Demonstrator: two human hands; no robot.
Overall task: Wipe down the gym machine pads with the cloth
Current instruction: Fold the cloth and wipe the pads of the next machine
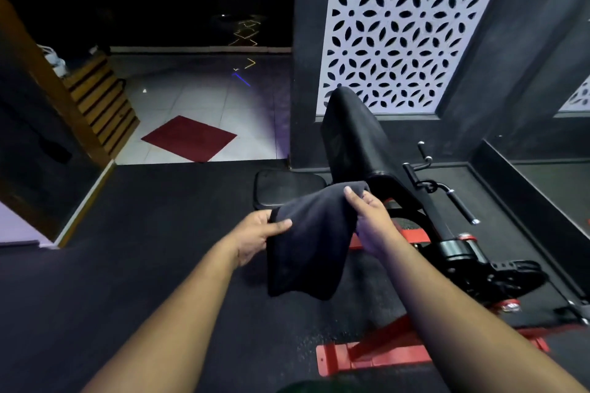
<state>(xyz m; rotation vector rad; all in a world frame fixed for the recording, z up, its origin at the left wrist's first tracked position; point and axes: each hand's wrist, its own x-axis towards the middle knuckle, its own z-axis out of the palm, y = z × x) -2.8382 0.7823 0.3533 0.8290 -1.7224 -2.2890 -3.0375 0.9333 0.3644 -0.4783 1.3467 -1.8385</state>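
Note:
A dark cloth [306, 242] hangs in the air between my hands, in front of the gym machine. My left hand [258, 234] grips its left edge with the thumb over the fabric. At the cloth's upper right corner, my right hand [372, 217] holds it with the thumb on top. Just beyond the cloth rises the tall black back pad [348, 140], tilted toward the wall. Lower and to the left lies a flat black seat pad [284, 188], partly hidden by the cloth. Neither pad is touched by the cloth.
The machine's red frame [376, 354] stretches across the black rubber floor by my right arm, with black handles [459, 204] on the right. A white patterned wall panel [402, 29] stands behind. A red mat [190, 137] lies on tiles at the left, beside wooden slats [102, 105].

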